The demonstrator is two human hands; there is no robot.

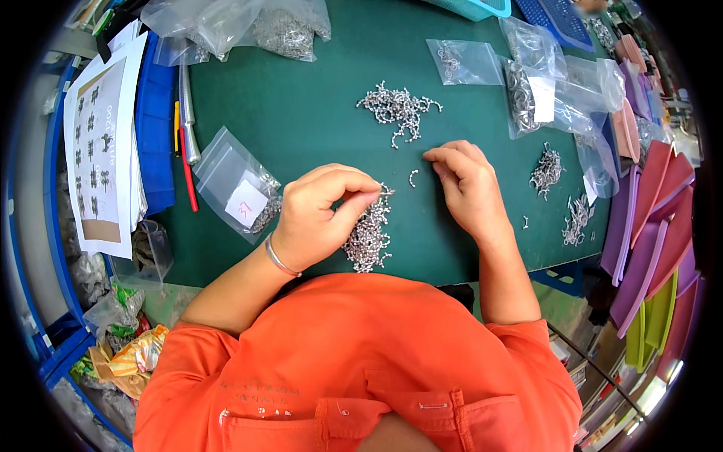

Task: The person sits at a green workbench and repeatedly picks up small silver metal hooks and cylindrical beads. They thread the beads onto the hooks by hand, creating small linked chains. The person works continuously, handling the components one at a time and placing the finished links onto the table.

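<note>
My left hand (320,215) pinches a small silver metal link piece (387,191) between thumb and index finger, just over a heap of similar small metal pieces (367,241). To the right, my right hand (468,187) hovers with bent fingers; its thumb and index tips look slightly apart, and nothing shows between them. A short curved chain piece (413,178) lies on the green table between the hands. Farther away, a loose pile of short silver chain pieces (398,109) spreads out. Left of my left hand is a clear zip bag (237,188) with a white label and metal parts inside.
Two small piles of metal parts (547,172) (578,221) lie at the right, near clear bags of rings (531,94). Bags of parts (282,34) sit at the far left. A blue bin (157,128) with paper sheets (105,143) borders the left; stacked coloured trays (648,233) border the right.
</note>
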